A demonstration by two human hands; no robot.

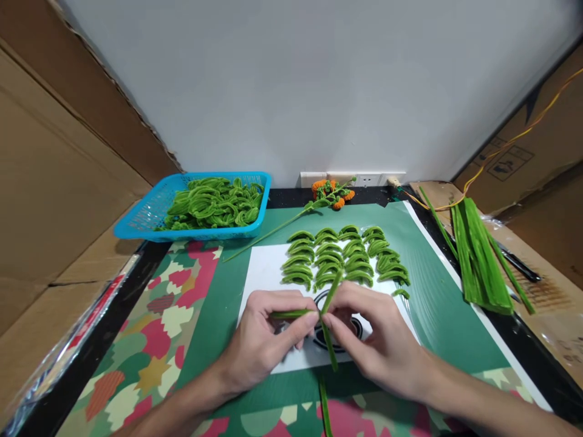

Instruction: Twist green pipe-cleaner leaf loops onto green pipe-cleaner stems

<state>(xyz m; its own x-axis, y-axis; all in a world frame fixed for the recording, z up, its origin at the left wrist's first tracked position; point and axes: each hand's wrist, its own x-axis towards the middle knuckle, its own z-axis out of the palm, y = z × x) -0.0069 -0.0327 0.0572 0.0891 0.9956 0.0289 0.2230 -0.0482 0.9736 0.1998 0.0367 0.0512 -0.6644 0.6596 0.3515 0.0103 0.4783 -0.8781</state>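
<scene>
My left hand (264, 340) and my right hand (368, 340) meet over a white sheet (264, 273) on a green mat (428, 303). Both pinch green pipe cleaners (328, 306) that cross between the fingertips: one lies sideways under my left thumb, another runs from the upper right down towards me. Just beyond the hands, several bent green pipe-cleaner arcs (344, 255) lie in rows on the sheet.
A blue basket (146, 221) full of green bent pieces stands at the back left. A stem with orange blossoms (330, 193) lies by the wall sockets. A bundle of straight green pipe cleaners (478, 258) rests at the right. Cardboard walls flank both sides.
</scene>
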